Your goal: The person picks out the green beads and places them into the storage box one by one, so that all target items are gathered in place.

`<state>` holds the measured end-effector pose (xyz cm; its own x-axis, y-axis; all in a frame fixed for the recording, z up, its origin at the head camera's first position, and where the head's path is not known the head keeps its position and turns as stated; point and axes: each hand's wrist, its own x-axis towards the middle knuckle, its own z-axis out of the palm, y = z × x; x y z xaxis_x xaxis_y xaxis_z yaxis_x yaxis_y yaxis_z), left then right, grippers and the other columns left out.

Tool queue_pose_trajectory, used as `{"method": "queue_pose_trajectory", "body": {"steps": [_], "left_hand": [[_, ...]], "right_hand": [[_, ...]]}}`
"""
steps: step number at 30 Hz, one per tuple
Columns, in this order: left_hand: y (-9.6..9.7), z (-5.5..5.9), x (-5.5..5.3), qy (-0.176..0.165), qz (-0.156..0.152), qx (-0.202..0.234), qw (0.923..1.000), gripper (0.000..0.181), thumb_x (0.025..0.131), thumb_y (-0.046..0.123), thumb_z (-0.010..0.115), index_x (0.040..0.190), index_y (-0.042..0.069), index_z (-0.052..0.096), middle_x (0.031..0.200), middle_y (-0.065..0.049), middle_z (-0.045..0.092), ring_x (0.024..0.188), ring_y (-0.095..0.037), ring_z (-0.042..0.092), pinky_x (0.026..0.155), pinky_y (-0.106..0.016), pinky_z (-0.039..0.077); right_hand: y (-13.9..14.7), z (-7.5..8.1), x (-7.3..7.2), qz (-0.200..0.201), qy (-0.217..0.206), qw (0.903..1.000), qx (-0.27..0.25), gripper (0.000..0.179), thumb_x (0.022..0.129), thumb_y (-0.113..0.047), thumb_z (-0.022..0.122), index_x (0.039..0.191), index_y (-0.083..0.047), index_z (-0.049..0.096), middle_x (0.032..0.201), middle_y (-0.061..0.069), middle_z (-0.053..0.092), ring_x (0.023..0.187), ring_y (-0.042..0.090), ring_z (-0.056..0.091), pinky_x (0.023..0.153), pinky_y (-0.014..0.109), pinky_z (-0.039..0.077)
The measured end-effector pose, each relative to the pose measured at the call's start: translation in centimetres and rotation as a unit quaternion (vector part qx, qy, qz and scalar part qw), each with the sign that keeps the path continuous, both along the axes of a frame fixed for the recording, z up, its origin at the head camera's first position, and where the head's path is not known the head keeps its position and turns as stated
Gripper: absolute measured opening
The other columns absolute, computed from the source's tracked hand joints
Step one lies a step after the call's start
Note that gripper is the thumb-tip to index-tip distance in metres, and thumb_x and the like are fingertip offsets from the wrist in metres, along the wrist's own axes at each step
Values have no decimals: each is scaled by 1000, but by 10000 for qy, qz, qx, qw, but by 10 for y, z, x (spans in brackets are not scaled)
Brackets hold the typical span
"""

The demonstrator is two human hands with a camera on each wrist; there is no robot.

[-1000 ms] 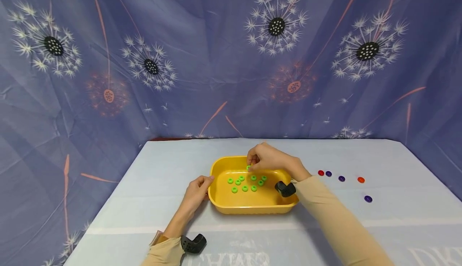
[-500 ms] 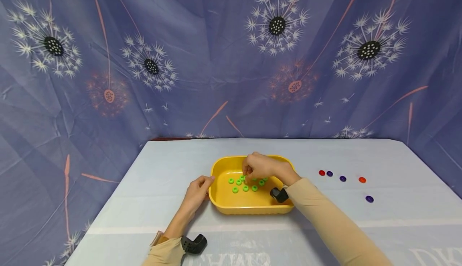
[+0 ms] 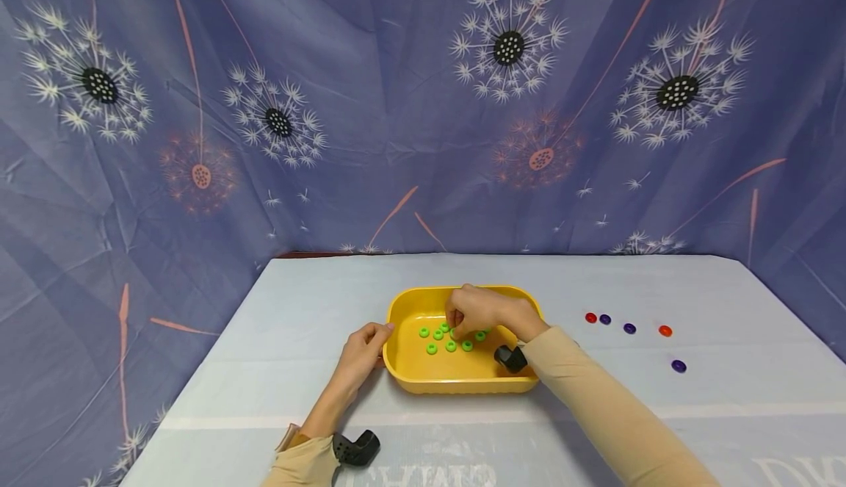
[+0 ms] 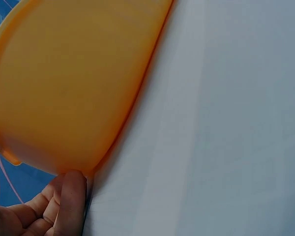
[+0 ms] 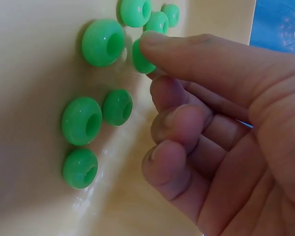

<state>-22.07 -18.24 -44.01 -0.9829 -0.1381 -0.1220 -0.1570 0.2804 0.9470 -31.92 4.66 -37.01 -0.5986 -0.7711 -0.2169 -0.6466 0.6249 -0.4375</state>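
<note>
A yellow plastic tray [image 3: 463, 386] holds several green ring-shaped beads [image 3: 432, 349]. My left hand [image 3: 360, 351] grips the tray's left end, thumb at the rim; in the left wrist view its curled fingers [image 4: 73, 196] touch the outer wall from below. Inside the tray, my right hand [image 3: 479, 309] reaches down among the beads. In the right wrist view, its thumb and index finger pinch one green bead [image 5: 143, 58], low beside the others, while the remaining fingers curl in below. Part of the held bead is hidden by the thumb.
To the right of the tray, red beads [image 3: 591, 318] and purple beads [image 3: 630, 329] lie scattered on the pale tabletop [image 3: 317, 289]. A blue dandelion-print cloth [image 3: 396, 105] hangs behind the table.
My right hand has come down from near the tray's far rim to the beads on its floor, carrying the pinched bead. My left hand stays on the rim.
</note>
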Motion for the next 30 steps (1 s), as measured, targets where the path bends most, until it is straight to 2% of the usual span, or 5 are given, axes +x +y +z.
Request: {"method": "queue_pose_trajectory", "body": {"steps": [8, 17, 30], "left_hand": [[2, 4, 0, 42, -18, -13, 10000, 37, 99, 34, 56, 105, -1, 65, 90, -7, 62, 76, -13, 59, 67, -24, 55], [3, 8, -1, 52, -14, -40, 10000, 38, 99, 36, 56, 106, -1, 65, 91, -8, 62, 76, -13, 58, 66, -23, 54], [2, 4, 6, 23, -23, -57, 10000, 42, 99, 38, 56, 107, -2, 65, 89, -7, 62, 75, -12, 58, 64, -22, 53]], "right_hand": [[3, 1, 0, -43, -148, 9999, 21, 5, 85, -8, 77, 87, -9, 72, 79, -3, 65, 66, 11, 56, 64, 24, 50], [6, 2, 1, -113, -147, 9998, 15, 5, 86, -9, 76, 87, -10, 71, 77, -3, 63, 64, 11, 54, 61, 23, 48], [10, -1, 3, 115, -57, 9997, -222, 8, 86, -13, 76, 85, -12, 69, 72, -6, 61, 62, 7, 49, 62, 21, 43]]}}
